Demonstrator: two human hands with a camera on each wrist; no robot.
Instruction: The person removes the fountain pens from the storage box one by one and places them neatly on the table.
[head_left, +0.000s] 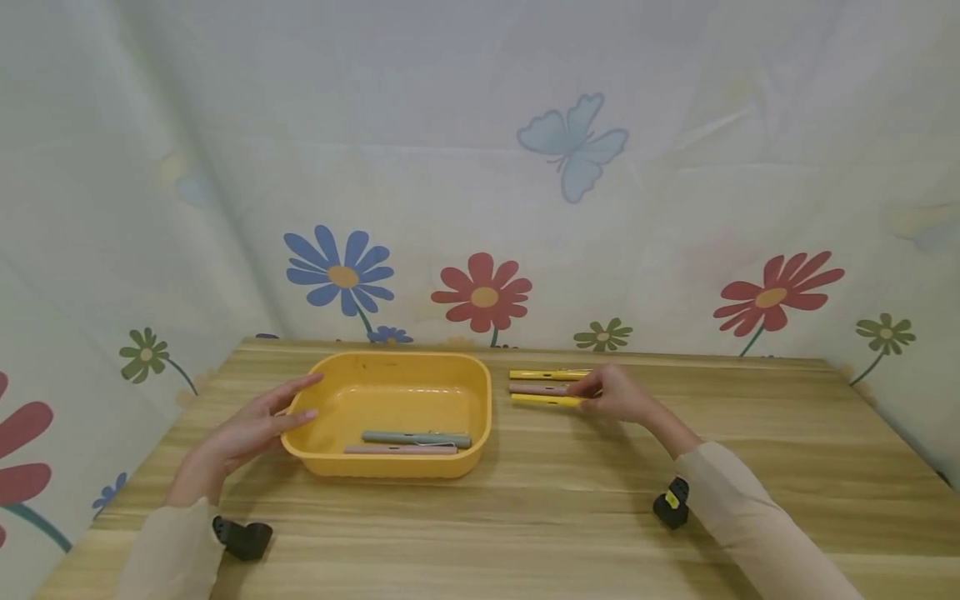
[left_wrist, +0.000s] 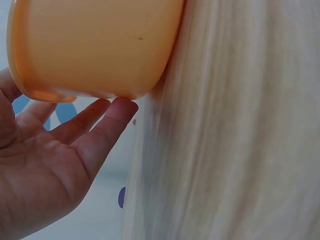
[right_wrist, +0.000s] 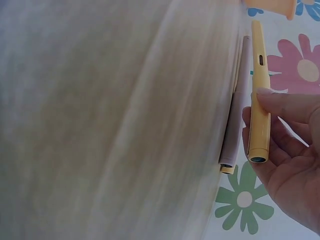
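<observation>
A yellow plastic tray [head_left: 390,467] stands on the table's left half. My left hand [head_left: 251,425] grips its left end, thumb over the rim and fingers against the outer wall [left_wrist: 100,50]. Inside, near the front wall, lie a grey-blue pen [head_left: 408,437] and a pink pen [head_left: 393,450]. Right of the tray my right hand [head_left: 618,396] pinches a yellow pen [right_wrist: 260,65] between thumb and fingers, lifted a little off the table in the right wrist view. Just behind it lie a pink pen [right_wrist: 235,120] and another yellow pen [head_left: 543,375], roughly parallel.
The wood-grain table [head_left: 540,533] reaches back to a white curtain [head_left: 420,192] printed with flowers and a butterfly. A small black device [head_left: 243,539] sits at the left wrist, and another [head_left: 671,504] at the right wrist.
</observation>
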